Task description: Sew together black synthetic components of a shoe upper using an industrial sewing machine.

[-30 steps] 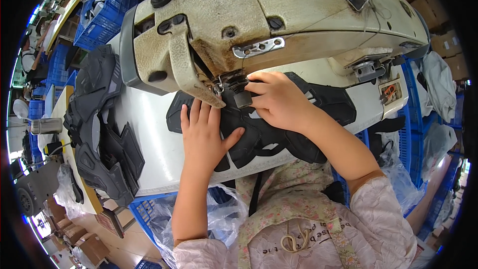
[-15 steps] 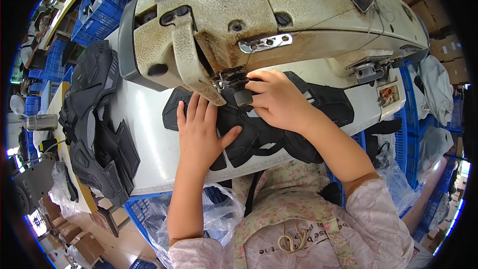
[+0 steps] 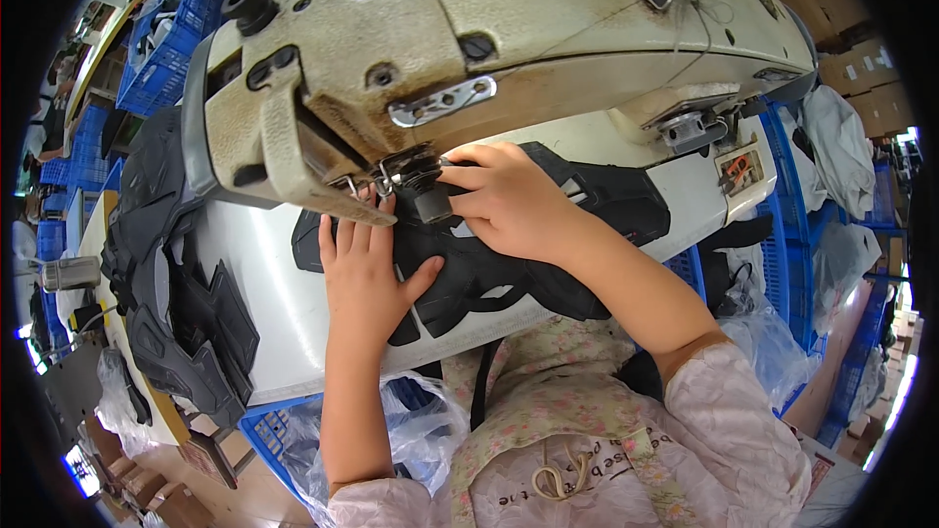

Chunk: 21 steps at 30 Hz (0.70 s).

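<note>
A black padded piece with cut-outs lies flat under the head of a beige sewing machine. My left hand rests on its left part, fingers stretched forward and thumb apart. Those fingertips reach in beside the machine's needle area and are partly covered by its metal parts. My right hand lies on the piece right of the dark cylindrical part by the needle. Its fingers are bent and spread, pointing left, with the tips partly hidden. Neither hand visibly grips anything.
More black padded pieces are piled on the white tabletop's left side. Below the front edge stands a blue crate with clear plastic bags. Blue crates and bagged items stand to the right.
The view has shifted, so the machine and the piece appear further left. Both hands stay on the black piece; my left fingertips are now closer to the needle area.
</note>
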### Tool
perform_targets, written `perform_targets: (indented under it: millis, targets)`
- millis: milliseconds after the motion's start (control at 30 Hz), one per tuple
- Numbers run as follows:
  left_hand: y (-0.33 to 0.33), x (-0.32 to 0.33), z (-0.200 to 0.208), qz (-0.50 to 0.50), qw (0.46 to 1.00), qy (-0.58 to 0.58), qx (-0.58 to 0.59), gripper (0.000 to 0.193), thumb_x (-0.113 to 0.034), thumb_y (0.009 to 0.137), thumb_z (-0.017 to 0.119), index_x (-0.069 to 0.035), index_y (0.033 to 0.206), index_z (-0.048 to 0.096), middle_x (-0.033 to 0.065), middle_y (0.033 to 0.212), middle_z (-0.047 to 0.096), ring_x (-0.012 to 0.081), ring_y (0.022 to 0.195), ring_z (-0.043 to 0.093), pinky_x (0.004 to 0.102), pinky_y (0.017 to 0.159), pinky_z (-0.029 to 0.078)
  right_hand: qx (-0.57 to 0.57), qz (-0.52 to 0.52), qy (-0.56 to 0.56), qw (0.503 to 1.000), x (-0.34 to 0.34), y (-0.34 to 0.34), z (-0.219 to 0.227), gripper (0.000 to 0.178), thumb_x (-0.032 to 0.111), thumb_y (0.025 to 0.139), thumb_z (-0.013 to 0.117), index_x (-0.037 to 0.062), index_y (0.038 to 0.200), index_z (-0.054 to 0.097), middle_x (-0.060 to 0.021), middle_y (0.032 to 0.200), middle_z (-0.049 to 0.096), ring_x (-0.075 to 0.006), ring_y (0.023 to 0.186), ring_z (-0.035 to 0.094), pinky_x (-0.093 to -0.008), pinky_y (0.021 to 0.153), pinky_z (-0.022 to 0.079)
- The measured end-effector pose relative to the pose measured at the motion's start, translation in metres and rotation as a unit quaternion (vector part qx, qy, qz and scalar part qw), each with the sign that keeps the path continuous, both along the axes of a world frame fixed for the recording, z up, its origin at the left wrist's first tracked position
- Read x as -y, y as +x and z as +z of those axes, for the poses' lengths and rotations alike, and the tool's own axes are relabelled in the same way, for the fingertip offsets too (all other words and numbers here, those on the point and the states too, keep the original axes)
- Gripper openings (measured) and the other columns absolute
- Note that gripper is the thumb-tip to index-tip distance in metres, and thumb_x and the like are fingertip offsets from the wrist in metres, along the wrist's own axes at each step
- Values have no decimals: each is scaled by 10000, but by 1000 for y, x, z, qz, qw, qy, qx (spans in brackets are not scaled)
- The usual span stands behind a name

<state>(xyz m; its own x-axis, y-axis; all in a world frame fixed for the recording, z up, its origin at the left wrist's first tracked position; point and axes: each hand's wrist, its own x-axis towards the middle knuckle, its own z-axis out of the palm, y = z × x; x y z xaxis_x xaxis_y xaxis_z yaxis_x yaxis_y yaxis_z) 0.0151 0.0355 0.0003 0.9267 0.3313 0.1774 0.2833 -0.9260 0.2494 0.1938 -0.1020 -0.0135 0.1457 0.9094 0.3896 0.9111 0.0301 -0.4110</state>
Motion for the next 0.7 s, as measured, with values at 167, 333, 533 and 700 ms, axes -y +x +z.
perform_targets:
  millis: [167,333,533,700]
  targets:
    - [2,1,1,4,1000,-11,-11,768,-414,705,786,80,1231,525,250,1414,476,385,1360,402,538,1124,254,-2,-7,5,1000,1,0,1,281,95,738,679,143,1006,748,-32,1220,650,-267,1144,572,-454,910,447]
    - [1,0,0,1,1000,-9,-1,798,-412,701,794,89,1252,506,249,1411,479,382,1357,409,550,1137,239,-1,-4,2,1000,1,0,1,271,108,745,680,139,1006,749,-36,1219,651,-266,1147,571,-454,912,448]
    - [-2,10,6,69,997,-24,-17,833,-453,748,762,67,1328,467,245,1433,456,382,1365,395,539,1145,230,-36,-2,-2,999,3,0,-1,239,108,760,679,138,984,755,-51,1208,655,-281,1168,564,-467,958,445]
    - [-6,17,4,83,995,8,-62,839,-466,849,672,46,1445,377,259,1473,401,382,1375,364,535,1151,212,-24,9,-3,1000,8,-2,6,205,128,782,683,128,974,753,-56,1245,631,-299,1215,529,-471,996,431]
